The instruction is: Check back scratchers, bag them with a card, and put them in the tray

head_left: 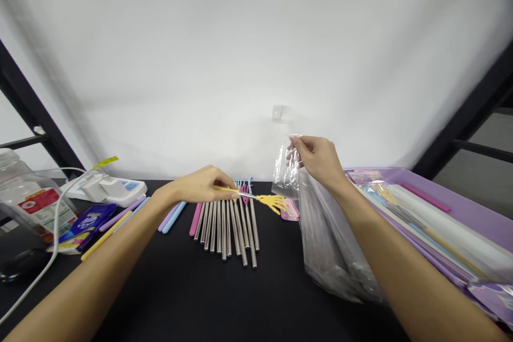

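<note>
Pinched in my left hand [205,184] is a yellow back scratcher [271,202], its claw-shaped head pointing right. My right hand [320,159] is raised and grips the top edge of a clear plastic bag [284,173], which hangs just above the claw. Whether the two touch, I cannot tell. Below my left hand lies a row of metal rods [224,227] with blue, magenta and yellow claw heads at the far end. A pink printed card [290,210] lies beneath the hanging bag. Under my right forearm is a pile of clear bags [326,246].
A purple bin [473,219] at right holds wrapped scratchers. Coloured handles [174,217] lie left of the rods. Farther left are a power strip [130,190], a snack packet [88,227], a plastic jar [38,203], a mouse [24,264] and a white cable [54,248]. A wall stands behind.
</note>
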Demonstrator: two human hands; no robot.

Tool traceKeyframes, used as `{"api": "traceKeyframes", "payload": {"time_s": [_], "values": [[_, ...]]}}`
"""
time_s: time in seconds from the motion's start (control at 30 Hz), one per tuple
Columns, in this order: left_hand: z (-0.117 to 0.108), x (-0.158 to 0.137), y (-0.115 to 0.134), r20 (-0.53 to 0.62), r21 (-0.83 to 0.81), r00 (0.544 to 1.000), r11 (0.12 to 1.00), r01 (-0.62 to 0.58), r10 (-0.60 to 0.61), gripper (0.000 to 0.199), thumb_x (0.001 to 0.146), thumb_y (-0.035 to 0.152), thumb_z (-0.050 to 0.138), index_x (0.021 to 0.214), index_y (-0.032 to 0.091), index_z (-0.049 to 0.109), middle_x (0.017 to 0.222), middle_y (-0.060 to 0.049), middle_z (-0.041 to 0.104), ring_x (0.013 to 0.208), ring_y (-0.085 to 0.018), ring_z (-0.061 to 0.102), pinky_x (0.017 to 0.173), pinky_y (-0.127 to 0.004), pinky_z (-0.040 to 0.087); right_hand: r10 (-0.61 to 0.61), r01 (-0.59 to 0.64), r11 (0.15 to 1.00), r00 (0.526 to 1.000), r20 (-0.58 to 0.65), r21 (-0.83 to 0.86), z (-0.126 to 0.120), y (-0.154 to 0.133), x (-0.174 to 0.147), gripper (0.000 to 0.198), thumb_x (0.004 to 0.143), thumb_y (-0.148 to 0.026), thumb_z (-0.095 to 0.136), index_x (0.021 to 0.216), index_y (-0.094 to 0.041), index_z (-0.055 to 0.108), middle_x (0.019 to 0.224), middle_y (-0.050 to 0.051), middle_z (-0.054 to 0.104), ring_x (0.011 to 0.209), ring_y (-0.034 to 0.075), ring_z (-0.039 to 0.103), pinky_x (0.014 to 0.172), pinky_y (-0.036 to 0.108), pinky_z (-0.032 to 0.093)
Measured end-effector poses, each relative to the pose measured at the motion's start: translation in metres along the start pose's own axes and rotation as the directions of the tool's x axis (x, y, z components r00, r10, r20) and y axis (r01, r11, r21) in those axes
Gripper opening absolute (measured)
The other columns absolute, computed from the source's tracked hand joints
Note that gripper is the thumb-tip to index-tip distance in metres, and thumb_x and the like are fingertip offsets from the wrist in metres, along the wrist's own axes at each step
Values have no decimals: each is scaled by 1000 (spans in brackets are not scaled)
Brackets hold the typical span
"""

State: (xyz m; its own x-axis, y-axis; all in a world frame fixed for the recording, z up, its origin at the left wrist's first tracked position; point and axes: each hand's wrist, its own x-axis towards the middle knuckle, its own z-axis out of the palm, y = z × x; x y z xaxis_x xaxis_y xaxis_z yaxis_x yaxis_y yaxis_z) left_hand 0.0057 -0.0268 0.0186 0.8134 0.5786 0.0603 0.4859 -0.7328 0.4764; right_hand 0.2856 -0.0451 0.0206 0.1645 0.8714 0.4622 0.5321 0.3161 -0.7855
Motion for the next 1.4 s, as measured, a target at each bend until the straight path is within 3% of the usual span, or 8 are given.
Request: {"api": "traceKeyframes", "payload": {"time_s": [0.1,0.27,0.43,0.7,1.03,1.17,1.33,1.4], "values": [[-7,-4,1,122,-118,993,993,9,5,43,87,54,54,75,16,68,58,2,46,52,-9,32,49,-23,25,-64,64,998,997,-44,16,1,-1,-1,46,90,-57,50,82,-13,62,70,10,68,61,19,70,52,26,55],[-5,0,3,-27,-13,999,1000,18,-18,46,89,54,48,86,15,72,68,-4,61,58,-12,47,52,-23,31,61,-71,975,997,52,209,10,-13,-4,44,92,-57,47,79,-16,54,73,11,68,61,21,71,49,28,55],[-1,3,-4,-103,129,993,989,70,-56,43,90,51,47,83,15,70,59,-1,56,51,-11,45,48,-23,29,166,-176,939,984,60,296,15,-22,-6,39,96,-49,45,75,-17,49,70,10,68,57,21,70,48,30,58],[5,2,-7,-7,-85,984,981,175,-176,38,94,53,40,92,18,53,61,1,59,45,-13,57,48,-23,43,187,-159,921,981,-45,356,21,-18,-4,39,94,-45,51,70,-15,54,63,7,66,55,21,70,47,31,59],[18,8,-17,33,-221,980,955,198,-195,37,95,59,30,96,23,35,64,3,59,43,-13,57,44,-23,46,352,-256,773,935,-55,581,24,-7,-3,35,95,-43,52,72,-17,56,71,11,71,74,24,73,68,40,62],[21,9,-17,43,-273,983,944,185,-180,38,95,61,28,97,23,34,65,3,59,44,-14,58,45,-23,47,299,-258,750,954,35,609,27,-2,-3,41,89,-55,56,78,-16,64,84,13,73,80,24,72,73,39,61],[21,9,-18,31,-275,983,944,182,-181,38,95,61,29,95,24,35,66,3,58,45,-14,59,46,-24,48,3,-53,913,992,122,405,27,3,-3,39,67,-45,82,92,-18,72,100,11,74,92,23,67,74,31,54],[21,9,-18,28,-266,984,947,179,-179,38,95,61,30,96,23,36,66,3,58,45,-14,59,46,-24,48,-40,1,941,993,111,339,26,6,-2,39,66,-44,82,92,-16,74,95,10,74,86,22,67,69,30,52]]}}
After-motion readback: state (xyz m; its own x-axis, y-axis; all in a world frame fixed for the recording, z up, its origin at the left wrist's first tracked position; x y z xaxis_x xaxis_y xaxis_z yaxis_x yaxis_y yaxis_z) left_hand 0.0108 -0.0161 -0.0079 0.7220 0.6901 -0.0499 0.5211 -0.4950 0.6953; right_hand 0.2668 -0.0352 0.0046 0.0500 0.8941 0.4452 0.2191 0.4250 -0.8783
